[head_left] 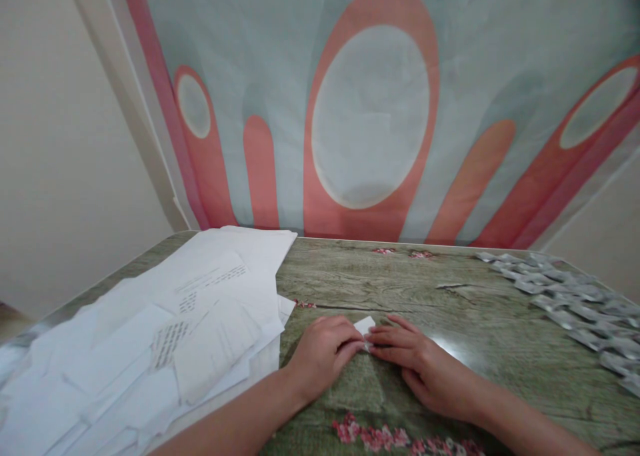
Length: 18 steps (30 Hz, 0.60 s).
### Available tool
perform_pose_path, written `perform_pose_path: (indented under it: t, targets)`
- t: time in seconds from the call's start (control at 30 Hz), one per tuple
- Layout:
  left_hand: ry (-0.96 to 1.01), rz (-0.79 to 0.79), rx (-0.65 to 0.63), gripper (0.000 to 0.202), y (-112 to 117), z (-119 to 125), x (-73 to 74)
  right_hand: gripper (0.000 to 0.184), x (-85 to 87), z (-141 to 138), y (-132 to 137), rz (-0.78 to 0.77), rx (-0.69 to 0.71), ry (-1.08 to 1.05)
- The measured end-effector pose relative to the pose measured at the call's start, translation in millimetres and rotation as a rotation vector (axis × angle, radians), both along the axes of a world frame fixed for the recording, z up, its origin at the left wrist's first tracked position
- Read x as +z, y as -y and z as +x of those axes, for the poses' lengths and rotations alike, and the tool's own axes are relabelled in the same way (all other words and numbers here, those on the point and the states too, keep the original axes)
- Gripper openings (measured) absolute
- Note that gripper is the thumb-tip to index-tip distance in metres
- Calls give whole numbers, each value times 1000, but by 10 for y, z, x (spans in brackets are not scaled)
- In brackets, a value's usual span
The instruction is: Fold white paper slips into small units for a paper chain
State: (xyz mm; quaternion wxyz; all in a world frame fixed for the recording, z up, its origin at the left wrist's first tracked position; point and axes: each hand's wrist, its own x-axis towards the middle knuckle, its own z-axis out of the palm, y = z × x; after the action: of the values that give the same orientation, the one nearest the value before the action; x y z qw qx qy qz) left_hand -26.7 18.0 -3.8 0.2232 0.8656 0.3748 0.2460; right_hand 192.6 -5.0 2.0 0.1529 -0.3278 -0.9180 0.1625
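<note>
A small folded piece of white paper (365, 325) lies on the green wood-pattern table (400, 276) between my two hands. My left hand (323, 353) rests on the table with its fingers curled and the fingertips pressing the paper's left side. My right hand (417, 363) lies flat beside it, its fingers stretched toward the paper and pressing the right edge. Most of the paper is hidden under my fingers.
A loose heap of white paper sheets (190, 316), some with printed text, covers the table's left side. Several small silvery folded pieces (565, 303) lie in rows at the right. A curtain (370, 109) with red and grey ovals hangs behind the table.
</note>
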Motion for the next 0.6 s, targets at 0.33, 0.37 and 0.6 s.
perform_pose_path:
  t: [0.33, 0.37, 0.6]
  targets:
    - [78, -84, 93, 8, -38, 25, -46, 79, -64, 18, 37, 14, -26, -29]
    - [69, -79, 105, 8, -36, 30, -52, 80, -64, 24, 38, 14, -25, -27]
    - [-13, -39, 145, 6, -46, 69, -50, 78, -34, 44, 11, -4, 31, 4]
